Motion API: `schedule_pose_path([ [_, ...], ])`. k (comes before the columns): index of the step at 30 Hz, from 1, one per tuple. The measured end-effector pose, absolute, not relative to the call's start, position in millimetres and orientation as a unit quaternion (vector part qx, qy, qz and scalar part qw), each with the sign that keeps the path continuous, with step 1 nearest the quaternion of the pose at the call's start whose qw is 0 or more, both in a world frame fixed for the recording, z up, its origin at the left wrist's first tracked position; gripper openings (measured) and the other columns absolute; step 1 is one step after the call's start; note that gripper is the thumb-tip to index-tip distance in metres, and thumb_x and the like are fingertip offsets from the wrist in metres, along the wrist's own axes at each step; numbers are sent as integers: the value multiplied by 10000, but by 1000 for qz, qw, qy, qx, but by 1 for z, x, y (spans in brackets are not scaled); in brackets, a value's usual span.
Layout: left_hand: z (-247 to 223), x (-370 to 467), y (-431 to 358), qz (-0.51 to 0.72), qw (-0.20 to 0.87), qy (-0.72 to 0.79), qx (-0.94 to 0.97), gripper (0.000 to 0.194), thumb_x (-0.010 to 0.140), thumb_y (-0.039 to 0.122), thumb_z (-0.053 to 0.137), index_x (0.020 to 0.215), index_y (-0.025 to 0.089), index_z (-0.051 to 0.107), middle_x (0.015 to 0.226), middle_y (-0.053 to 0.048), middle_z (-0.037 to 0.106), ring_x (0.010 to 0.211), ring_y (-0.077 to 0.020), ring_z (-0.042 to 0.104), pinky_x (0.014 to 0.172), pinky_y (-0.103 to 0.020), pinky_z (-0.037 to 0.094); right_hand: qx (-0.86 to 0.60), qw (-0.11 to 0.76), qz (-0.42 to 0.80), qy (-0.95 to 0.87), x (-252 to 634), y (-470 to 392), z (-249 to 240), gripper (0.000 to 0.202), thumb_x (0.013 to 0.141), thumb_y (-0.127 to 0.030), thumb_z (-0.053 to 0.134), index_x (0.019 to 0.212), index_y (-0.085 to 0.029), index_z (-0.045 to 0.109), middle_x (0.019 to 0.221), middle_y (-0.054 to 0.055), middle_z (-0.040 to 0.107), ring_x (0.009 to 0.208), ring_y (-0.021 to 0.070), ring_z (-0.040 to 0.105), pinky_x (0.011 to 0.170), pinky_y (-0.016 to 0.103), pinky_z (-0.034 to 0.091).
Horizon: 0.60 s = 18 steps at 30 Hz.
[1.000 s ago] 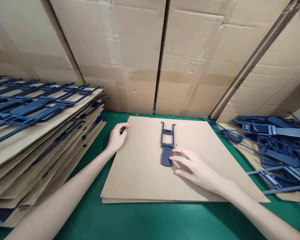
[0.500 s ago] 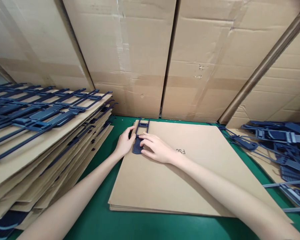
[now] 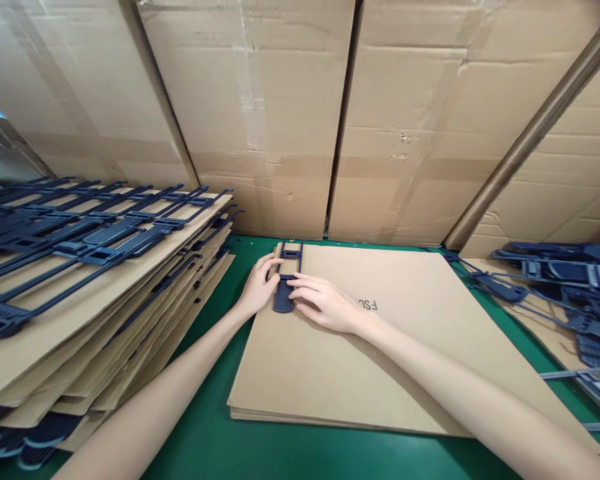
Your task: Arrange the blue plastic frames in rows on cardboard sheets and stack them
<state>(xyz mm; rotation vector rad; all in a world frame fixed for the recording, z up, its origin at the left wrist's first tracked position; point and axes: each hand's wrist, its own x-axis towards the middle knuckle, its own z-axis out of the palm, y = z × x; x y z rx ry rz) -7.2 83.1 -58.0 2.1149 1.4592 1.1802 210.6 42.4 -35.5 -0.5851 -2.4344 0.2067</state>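
Note:
A dark blue plastic part (image 3: 283, 297), with a ribbed pad at its near end and a narrow open frame at its far end, lies flat on the left edge of a cardboard stack (image 3: 405, 373). My left hand (image 3: 260, 287) is at the part's left side, its thumb and fingers apart and bent over the stack's edge. From the right, my right hand (image 3: 327, 303) reaches over with fingers stretched and slightly spread, the tips touching the part's right side. Neither hand wraps round it.
On the left rises a pile of cardboard sheets (image 3: 80, 333) layered with similar blue parts (image 3: 115, 233). A jumble of blue parts (image 3: 570, 287) lies on cardboard at the right. Large cartons (image 3: 265, 120) stand along the back of the green table (image 3: 205, 427).
The view has shifted slightly, so everything sits a little further right. My left fingers have moved slightly over the part's frame. The part stays on the cardboard.

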Motion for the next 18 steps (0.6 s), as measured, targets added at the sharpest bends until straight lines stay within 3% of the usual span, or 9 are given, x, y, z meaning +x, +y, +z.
schedule_pose_path([
  [7, -54, -6, 78, 409, 157, 515, 737, 287, 823, 224, 420, 996, 191, 646, 1322, -99, 493, 1290, -241, 437, 1108, -422, 314, -208, 295, 72, -930, 212, 45, -38, 242, 918, -220, 479, 1123, -192, 604, 1337, 120, 544, 1314, 209, 420, 1047, 440, 406],
  [11, -53, -5, 79, 411, 161, 518, 733, 284, 845, 274, 429, 1009, 187, 644, 1319, -109, 490, 1288, -242, 440, 1110, -417, 309, -228, 322, -1, -919, 246, 54, -3, 210, 910, -235, 488, 1052, -222, 642, 1326, 90, 558, 1264, 223, 475, 1039, 452, 393],
  [15, -53, -4, 79, 409, 169, 518, 732, 262, 840, 288, 450, 994, 201, 643, 1326, -102, 486, 1288, -249, 441, 1106, -434, 307, -417, 460, -36, -783, 321, 58, 50, 193, 884, -299, 520, 981, -206, 659, 1140, 77, 665, 1072, 207, 605, 961, 375, 438],
  [18, -52, -3, 78, 408, 172, 520, 731, 258, 836, 284, 453, 990, 208, 645, 1324, -95, 490, 1282, -245, 448, 1102, -432, 312, -602, 456, -59, -653, 391, 67, 63, 240, 848, -349, 544, 993, -206, 671, 993, 78, 708, 922, 202, 651, 862, 320, 463],
])
